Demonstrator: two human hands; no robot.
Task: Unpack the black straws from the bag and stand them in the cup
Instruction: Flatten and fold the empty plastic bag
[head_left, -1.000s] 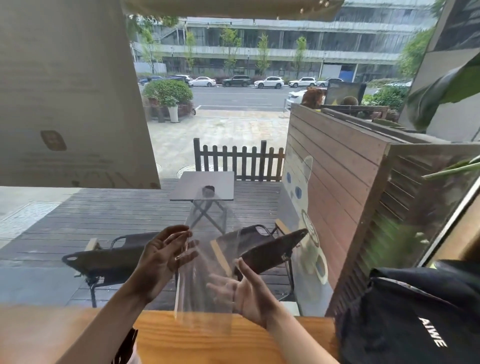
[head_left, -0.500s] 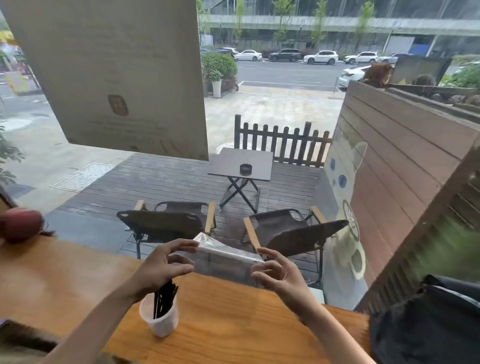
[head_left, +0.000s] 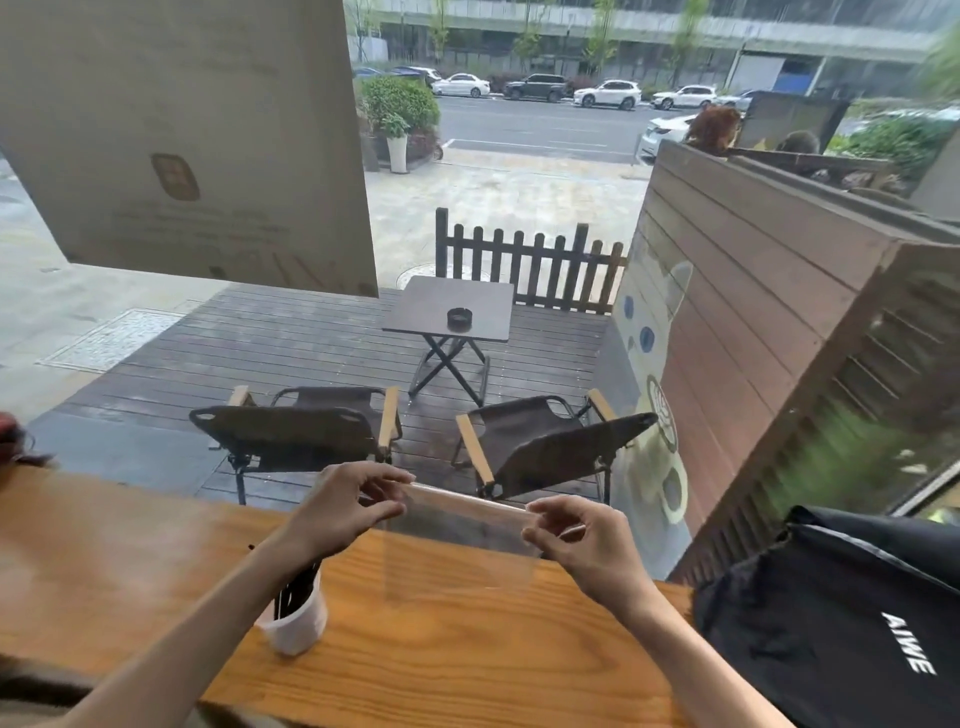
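Note:
A clear plastic bag (head_left: 462, 540) hangs flat between my hands above the wooden counter (head_left: 467, 649), looking empty. My left hand (head_left: 343, 506) pinches its top left corner and my right hand (head_left: 576, 530) pinches the top right corner. A white cup (head_left: 298, 621) stands on the counter under my left forearm. Black straws (head_left: 296, 584) stand in it, partly hidden by the arm.
A black bag with white lettering (head_left: 841, 623) lies at the counter's right end. A dark red object (head_left: 13, 441) sits at the far left edge. Beyond the window are two folding chairs (head_left: 311, 431) and a small table (head_left: 452, 317).
The view has dropped from the window to the counter. The bag went from upright between open palms to stretched sideways, pinched at both top corners. The cup with straws came into view.

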